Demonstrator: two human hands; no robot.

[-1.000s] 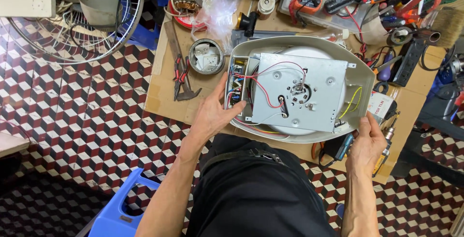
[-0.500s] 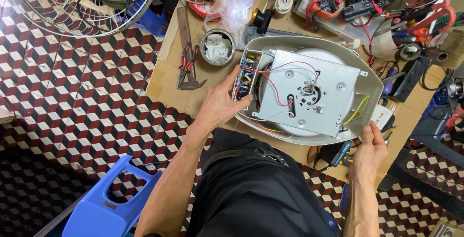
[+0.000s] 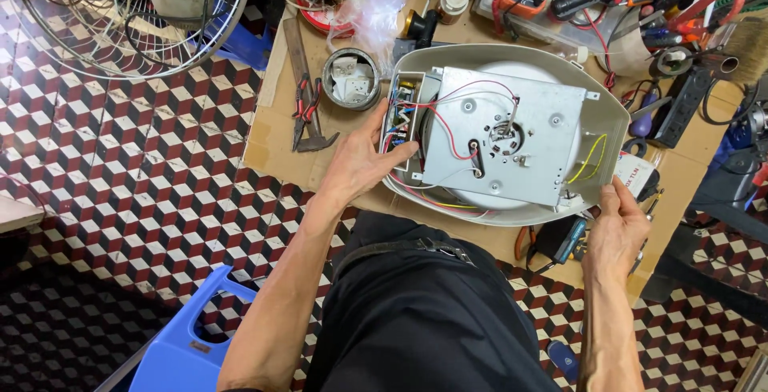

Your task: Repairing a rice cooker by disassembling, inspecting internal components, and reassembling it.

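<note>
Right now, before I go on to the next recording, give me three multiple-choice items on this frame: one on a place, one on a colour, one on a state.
1. Where does the left hand rest?
A. on the wired end of the opened appliance
B. on the fan grille
C. on the stool

2. What colour is the plastic stool on the floor?
A. red
B. blue
C. green

3. How does the appliance lie?
A. closed and upright
B. underside up, with the metal plate and wires bare
C. still boxed

Answers: 1 A, the left fingers lie by the wire compartment at the appliance's end. 2 B, the stool at the lower left is plainly blue. 3 B, the grey plate and red and yellow wires show inside the shell, while the right hand steadies the other rim.
</note>
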